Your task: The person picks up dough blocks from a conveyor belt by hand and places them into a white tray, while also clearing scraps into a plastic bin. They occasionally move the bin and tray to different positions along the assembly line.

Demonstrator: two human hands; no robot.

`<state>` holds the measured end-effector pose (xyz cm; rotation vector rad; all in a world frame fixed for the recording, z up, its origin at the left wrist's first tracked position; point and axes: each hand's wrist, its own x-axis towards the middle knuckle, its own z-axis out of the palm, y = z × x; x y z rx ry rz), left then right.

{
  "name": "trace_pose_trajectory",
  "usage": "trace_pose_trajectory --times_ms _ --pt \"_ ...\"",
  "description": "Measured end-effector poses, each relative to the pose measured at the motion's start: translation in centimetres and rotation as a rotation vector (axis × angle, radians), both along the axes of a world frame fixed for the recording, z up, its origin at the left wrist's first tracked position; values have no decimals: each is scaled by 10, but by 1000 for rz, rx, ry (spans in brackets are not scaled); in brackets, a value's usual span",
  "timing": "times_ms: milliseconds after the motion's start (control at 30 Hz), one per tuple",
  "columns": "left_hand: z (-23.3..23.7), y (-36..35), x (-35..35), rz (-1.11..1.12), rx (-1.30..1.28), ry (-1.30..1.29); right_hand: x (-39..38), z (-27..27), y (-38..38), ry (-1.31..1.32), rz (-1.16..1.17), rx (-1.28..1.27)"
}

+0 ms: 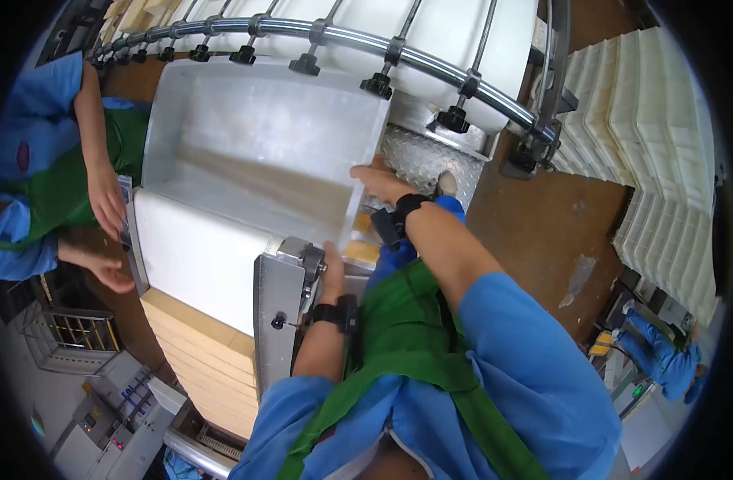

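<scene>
A large, pale plastic bin lies under the metal rail, its inside bare apart from a brownish tint along the bottom. At the bin's right rim is my right hand, its fingers curled over the edge. My left hand is beside the metal bracket at the end of the white conveyor belt, near the bin's lower right corner; its fingers are partly hidden and blurred. Light tan slabs lie in a row on the near part of the conveyor.
A co-worker's hands are at the conveyor's left side. Overhead runs a steel rail with black knobs. Stacked white trays stand at the right, and another person is farther off. Diamond-plate metal lies beyond my right hand.
</scene>
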<state>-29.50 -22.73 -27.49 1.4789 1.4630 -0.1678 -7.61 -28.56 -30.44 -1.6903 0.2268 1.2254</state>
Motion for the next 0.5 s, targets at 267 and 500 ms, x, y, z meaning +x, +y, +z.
trace_pose_trajectory --times_ms 267,500 --pt "-17 4 -14 -90 10 -83 5 23 3 28 -17 -97" --pt "-46 10 -22 -47 -70 -135 13 -7 7 16 -91 -75"
